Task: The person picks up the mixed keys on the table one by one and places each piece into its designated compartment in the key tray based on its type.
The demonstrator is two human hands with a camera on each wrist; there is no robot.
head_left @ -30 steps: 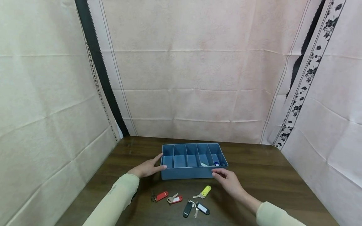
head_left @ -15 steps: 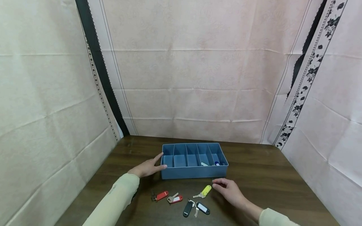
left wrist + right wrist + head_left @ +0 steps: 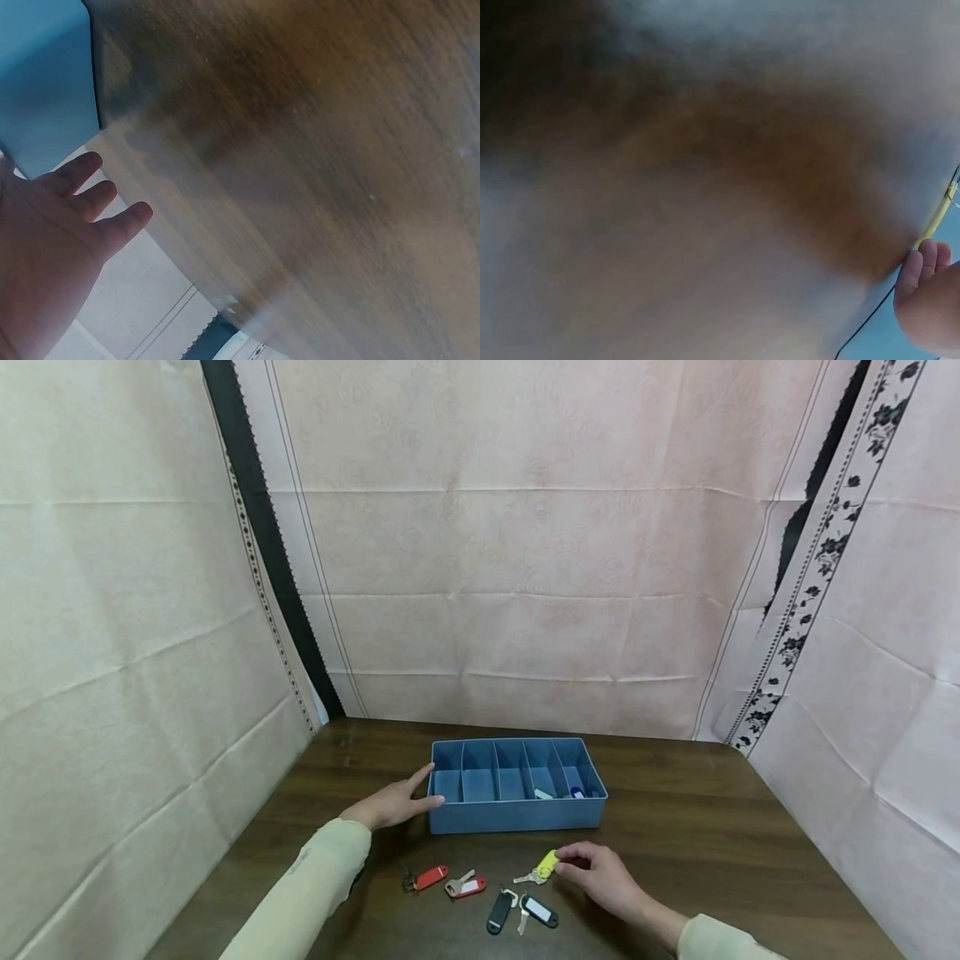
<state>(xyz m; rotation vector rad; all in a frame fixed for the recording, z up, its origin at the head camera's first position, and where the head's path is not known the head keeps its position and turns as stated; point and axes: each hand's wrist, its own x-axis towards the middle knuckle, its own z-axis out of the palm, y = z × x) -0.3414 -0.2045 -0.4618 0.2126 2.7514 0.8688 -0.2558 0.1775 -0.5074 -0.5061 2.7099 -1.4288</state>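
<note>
My right hand (image 3: 603,881) pinches the end of a yellow key tag (image 3: 547,865) between thumb and fingers; its silver key (image 3: 529,877) points left, low over the table. In the right wrist view, the yellow tag (image 3: 936,217) sticks out from the fingertips. A blue divided box (image 3: 517,816) stands behind it. My left hand (image 3: 390,804), fingers spread, rests against the box's left end. The left wrist view shows three straight fingers of the left hand (image 3: 60,232) beside the box's blue wall (image 3: 45,82).
Two red key tags (image 3: 431,877) (image 3: 470,887) with keys lie in front of the box. Two black key tags (image 3: 498,912) (image 3: 540,911) lie nearer, a key between them. Small white (image 3: 543,794) and blue (image 3: 577,792) items sit in the box's right compartments. Pale cloth (image 3: 525,568) hangs behind the table.
My right hand has come down from the box's front rim toward me and taken hold of the yellow key tag. The left hand has stayed at the box.
</note>
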